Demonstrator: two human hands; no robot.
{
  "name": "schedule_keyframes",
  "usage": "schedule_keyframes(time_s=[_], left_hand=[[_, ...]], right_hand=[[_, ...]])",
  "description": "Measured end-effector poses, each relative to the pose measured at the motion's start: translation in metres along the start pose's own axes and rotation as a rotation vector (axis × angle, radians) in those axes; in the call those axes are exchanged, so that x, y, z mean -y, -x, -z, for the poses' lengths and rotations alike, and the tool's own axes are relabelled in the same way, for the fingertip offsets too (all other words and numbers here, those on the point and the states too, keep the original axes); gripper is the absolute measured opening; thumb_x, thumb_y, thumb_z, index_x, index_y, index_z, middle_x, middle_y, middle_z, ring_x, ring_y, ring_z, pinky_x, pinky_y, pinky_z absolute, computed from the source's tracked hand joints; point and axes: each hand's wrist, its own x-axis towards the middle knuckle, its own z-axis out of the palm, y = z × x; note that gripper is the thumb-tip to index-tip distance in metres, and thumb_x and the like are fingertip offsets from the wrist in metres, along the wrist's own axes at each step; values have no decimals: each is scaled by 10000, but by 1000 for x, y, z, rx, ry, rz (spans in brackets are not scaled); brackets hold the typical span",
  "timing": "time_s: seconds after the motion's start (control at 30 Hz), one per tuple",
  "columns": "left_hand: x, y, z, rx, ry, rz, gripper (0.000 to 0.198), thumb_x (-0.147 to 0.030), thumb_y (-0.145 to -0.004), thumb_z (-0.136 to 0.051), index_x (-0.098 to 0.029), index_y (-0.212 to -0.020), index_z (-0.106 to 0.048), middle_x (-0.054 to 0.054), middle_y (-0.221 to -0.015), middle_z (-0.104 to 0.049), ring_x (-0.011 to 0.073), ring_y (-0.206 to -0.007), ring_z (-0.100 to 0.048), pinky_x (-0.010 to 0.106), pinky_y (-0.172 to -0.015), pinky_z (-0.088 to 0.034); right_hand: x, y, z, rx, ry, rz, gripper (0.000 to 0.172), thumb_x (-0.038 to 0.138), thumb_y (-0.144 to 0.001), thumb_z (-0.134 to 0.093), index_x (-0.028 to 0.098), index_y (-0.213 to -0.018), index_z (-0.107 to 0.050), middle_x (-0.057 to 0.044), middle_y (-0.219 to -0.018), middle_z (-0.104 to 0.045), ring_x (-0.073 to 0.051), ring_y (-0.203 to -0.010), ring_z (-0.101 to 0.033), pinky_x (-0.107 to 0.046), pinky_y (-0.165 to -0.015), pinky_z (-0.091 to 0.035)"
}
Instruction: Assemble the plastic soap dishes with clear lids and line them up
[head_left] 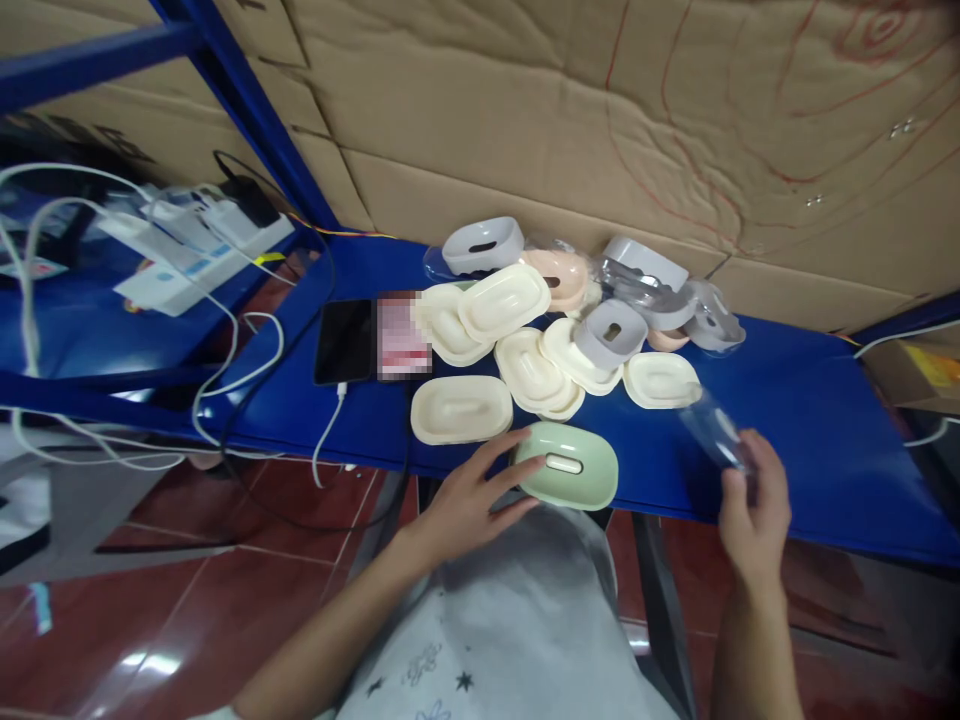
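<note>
A pale green oval soap-dish base [568, 466] lies upside down at the near edge of the blue table [810, 420]. My left hand [466, 500] rests beside it with fingers stretched out, the fingertips touching its left rim. My right hand [754, 505] is closed around a clear plastic piece [716, 428] that is blurred, held just above the table's near edge. Behind them lies a heap of cream oval lids [459, 408], grey bases [484, 244] and a pink one [559, 275].
A phone [345, 340] on a white cable lies left of the heap. A power strip with chargers [191, 245] and cables sits at far left. Cardboard sheets [600, 110] form the wall behind. Red tiled floor lies below.
</note>
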Motion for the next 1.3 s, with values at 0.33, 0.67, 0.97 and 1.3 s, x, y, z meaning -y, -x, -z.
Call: schedule_keyframes(time_s=[0.33,0.67,0.97,1.3], left_hand=[[1,-1,4,11,143,96,714,-339,-1008,-741,-399,-1616,-372,124,-1590,-500,324,-1466,-559,570,-1172,-563],[2,-2,6,-1,124,92,571,-376,-1028,-703,-374,-1548,-467,106,-1530,-554,309,-1420,-597,571,-1154,-581],[2,-2,5,8,84,82,569,-351,-1048,-676,-368,-1567,-443,111,-1557,-548,301,-1433,-596,558,-1149,-585],[0,5,16,-92,-116,-10,422,-223,-1051,-644,-276,-1463,-568,108,-1435,-656,265,-1325,-659,474,-1088,-613]], right_hand=[[92,26,-42,484,-314,451,594,285,-1049,-595,335,-1626,-462,-100,-1712,-382,-365,-1610,-345,-605,-1251,-428],[89,8,-42,573,-212,541,588,272,-1040,-600,327,-1611,-472,-115,-1704,-411,-375,-1606,-355,-643,-1219,-459],[89,16,-50,473,-91,569,674,318,-993,-737,338,-1608,-462,-156,-1658,-460,-383,-1556,-441,-650,-1171,-513],[31,39,-1,267,1,339,678,302,-939,-764,397,-1565,-522,-119,-1595,-527,-421,-1433,-575,-668,-1115,-567]])
